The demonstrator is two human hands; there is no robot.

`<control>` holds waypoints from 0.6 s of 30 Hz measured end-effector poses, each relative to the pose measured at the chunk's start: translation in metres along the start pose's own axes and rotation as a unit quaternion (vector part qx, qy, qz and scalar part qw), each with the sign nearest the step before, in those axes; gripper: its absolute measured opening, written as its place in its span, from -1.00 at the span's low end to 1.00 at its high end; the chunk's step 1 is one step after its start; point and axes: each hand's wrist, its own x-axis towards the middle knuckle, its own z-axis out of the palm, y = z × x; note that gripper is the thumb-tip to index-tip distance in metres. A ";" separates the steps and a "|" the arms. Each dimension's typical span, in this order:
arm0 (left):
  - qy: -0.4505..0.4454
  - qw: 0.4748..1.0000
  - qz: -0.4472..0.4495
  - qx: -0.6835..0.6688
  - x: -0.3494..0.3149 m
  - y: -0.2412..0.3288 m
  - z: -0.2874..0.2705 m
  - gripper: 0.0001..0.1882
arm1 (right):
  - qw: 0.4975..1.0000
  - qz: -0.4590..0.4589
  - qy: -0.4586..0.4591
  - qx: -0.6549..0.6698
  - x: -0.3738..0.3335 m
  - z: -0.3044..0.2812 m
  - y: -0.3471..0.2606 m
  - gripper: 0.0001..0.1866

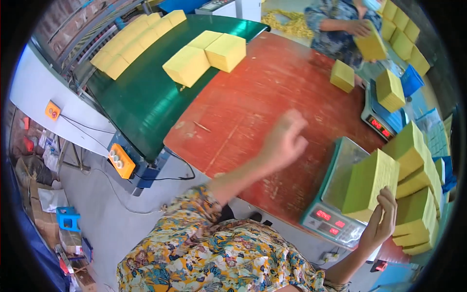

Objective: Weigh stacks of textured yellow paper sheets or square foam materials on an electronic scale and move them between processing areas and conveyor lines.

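Observation:
My left hand (286, 138) hangs over the red tabletop (272, 82), blurred by motion, thumb apart from loosely bent fingers and nothing visible in it. A stack of yellow paper (369, 182) stands on the near digital scale (335, 194), whose red display is lit. At that stack's near right side is my right hand (382, 219), open with its fingers stretched upward; whether it touches the paper is hard to tell. Close beside it on the right, more yellow paper stacks (413, 214) are piled up.
Left of the table runs a green conveyor belt (141, 107) carrying yellow stacks (187, 63). An orange button box (121, 160) is fixed at its near end. Across the table, a co-worker's hand (359, 28) holds a yellow stack near a second scale (382, 114).

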 end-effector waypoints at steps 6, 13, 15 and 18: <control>0.162 0.869 -0.135 0.448 0.069 -0.218 -0.222 -0.23 | 0.957 0.070 -0.135 0.247 0.003 0.118 -0.095 -0.77; -0.129 0.853 -0.494 0.106 0.131 -0.406 -0.355 -0.18 | 0.914 0.065 -0.240 0.319 0.019 0.226 -0.169 -0.78; -0.042 0.851 -0.524 -0.019 0.092 -0.452 -0.417 -0.32 | 0.885 0.056 -0.283 0.365 0.022 0.231 -0.191 -0.78; -0.165 0.858 -0.480 -0.080 0.115 -0.419 -0.334 -0.34 | 0.909 0.091 -0.267 0.308 0.017 0.249 -0.187 -0.78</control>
